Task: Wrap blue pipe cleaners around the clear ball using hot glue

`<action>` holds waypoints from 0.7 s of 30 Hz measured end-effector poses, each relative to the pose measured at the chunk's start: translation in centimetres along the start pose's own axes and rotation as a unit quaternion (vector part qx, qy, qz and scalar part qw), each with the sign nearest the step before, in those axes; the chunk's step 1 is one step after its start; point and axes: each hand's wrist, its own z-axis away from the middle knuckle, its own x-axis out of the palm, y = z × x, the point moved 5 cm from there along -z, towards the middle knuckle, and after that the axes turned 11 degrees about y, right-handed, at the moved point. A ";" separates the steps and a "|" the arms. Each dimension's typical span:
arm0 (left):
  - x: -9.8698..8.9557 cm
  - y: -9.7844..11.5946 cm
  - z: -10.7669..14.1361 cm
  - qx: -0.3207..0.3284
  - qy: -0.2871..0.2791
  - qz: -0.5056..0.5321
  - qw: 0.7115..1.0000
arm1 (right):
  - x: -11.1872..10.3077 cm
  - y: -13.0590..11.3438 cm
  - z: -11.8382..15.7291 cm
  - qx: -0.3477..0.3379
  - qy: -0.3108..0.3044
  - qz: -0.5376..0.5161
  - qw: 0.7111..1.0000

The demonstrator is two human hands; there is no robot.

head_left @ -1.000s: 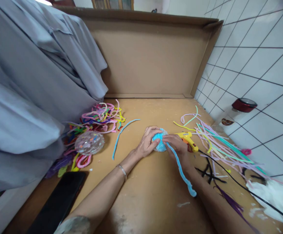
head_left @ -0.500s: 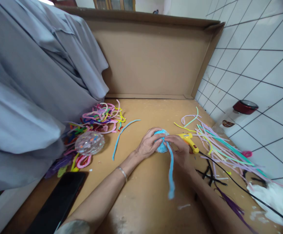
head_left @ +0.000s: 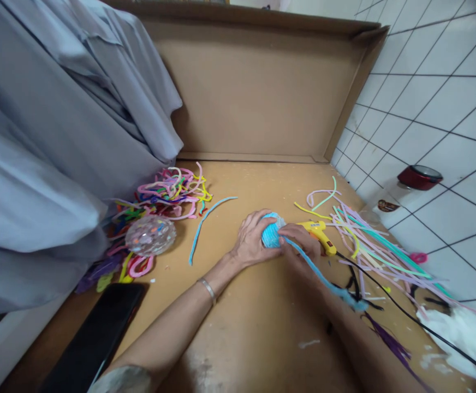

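Note:
A ball wrapped in light blue pipe cleaner (head_left: pixel 271 232) is gripped between the thumb and fingers of my left hand (head_left: pixel 251 238). At the ball's right side, my right hand (head_left: pixel 301 248) pinches a blue pipe cleaner (head_left: pixel 309 264). Its free end trails down to the right across my right forearm. Just beyond my right hand lies a yellow glue gun (head_left: pixel 322 237) with a black cord. A separate blue pipe cleaner (head_left: pixel 200 232) lies curved on the table left of my left hand.
Tangled coloured pipe cleaners (head_left: pixel 172 191), a clear ball (head_left: pixel 150 235) and a black phone (head_left: pixel 96 333) are at the left. Loose pipe cleaners (head_left: pixel 379 248), a red-lidded jar (head_left: pixel 402 188) and white fluff (head_left: pixel 463 333) lie right. Cardboard (head_left: pixel 258 93) stands behind the table (head_left: pixel 238 327).
The trailing blue strand has swung from hanging toward me to lying out rightward over my right forearm. My left fingers have shifted, uncovering more of the ball's front.

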 end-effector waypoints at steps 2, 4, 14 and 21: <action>0.3 0.1 0.2 -0.006 0.020 0.009 1.000 | 0.2 0.2 0.1 0.000 -0.004 -0.006 1.000; 0.6 0.0 0.3 -0.010 0.034 0.023 0.999 | 0.3 0.2 0.2 -0.004 -0.003 -0.015 1.000; 0.2 -0.5 -0.5 -0.014 0.029 0.105 0.994 | -0.1 0.1 0.0 -0.007 0.025 -0.012 1.000; 0.4 -0.9 -0.3 -0.025 0.005 0.160 0.987 | -0.1 -0.6 0.0 -0.053 0.034 -0.017 0.998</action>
